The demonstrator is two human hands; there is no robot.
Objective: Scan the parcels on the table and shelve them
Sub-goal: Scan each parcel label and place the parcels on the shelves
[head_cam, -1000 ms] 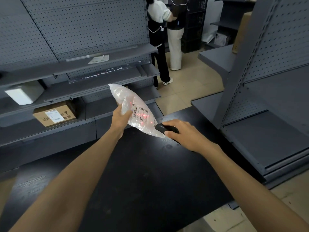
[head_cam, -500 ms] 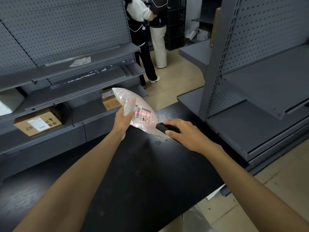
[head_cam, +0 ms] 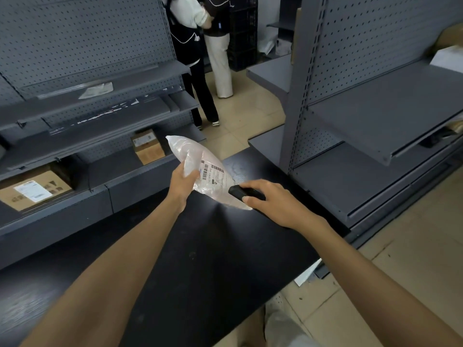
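Holding the clear bag parcel (head_cam: 190, 152) above the bench (head_cam: 200, 259), the left grip (head_cam: 181, 182) pinches its edge, tilting the barcode label (head_cam: 213, 171) toward the scanner (head_cam: 240, 192). The right grip (head_cam: 270, 200) curls round that scanner, nose close for a clean read.

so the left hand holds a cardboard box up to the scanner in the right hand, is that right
Not a cardboard box: in the head view the left hand holds a clear plastic parcel up to the scanner in the right hand.
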